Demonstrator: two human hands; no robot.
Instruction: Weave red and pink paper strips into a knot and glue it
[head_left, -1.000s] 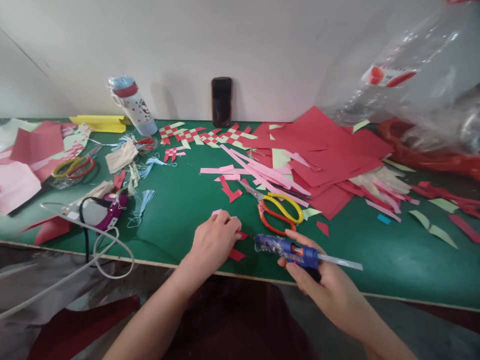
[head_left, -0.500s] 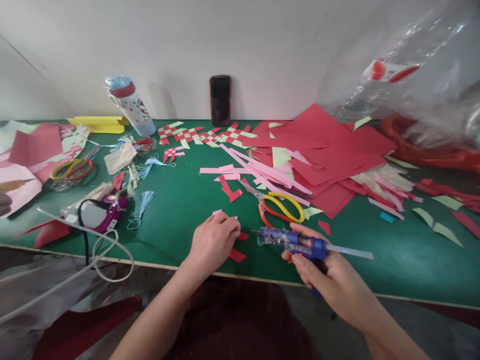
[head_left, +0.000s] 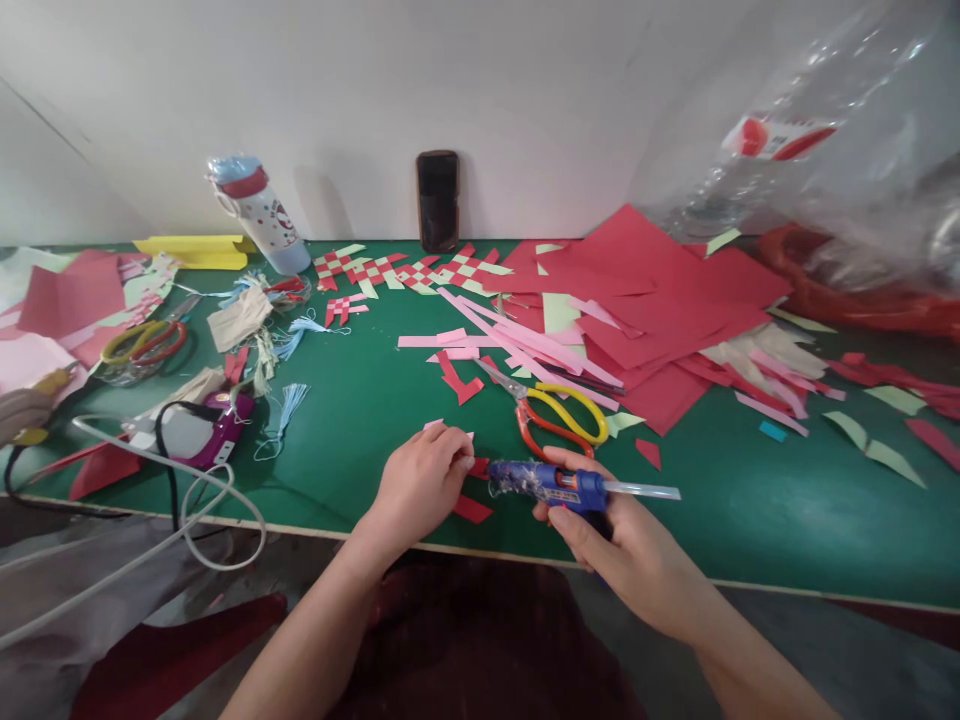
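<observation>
My right hand point(head_left: 611, 545) is wrapped round a blue hot glue gun point(head_left: 536, 482), a clear glue stick point(head_left: 645, 490) poking out of its back. The gun's nozzle points left, close to the fingers of my left hand point(head_left: 427, 478). That hand is closed, pinching a piece of red and pink paper strips on the table. Red strip ends point(head_left: 474, 510) show beside the fingers and pink ends above them; the hand covers the rest. Just beyond the gun lie scissors point(head_left: 570, 410) with yellow and orange handles.
Woven red and green paper pieces point(head_left: 375, 270) lie along the back, near a phone point(head_left: 438, 200) and a bottle point(head_left: 262, 215). Red sheets point(head_left: 637, 270) and pink strips point(head_left: 517, 340) are piled right. Tassels point(head_left: 292, 405), a purple-and-white device point(head_left: 217, 430) and a white cable point(head_left: 225, 490) sit left.
My right hand has brought the glue gun leftward, so its nozzle is at the paper by my left fingers. At the far left edge, a beige and yellow object has come into view.
</observation>
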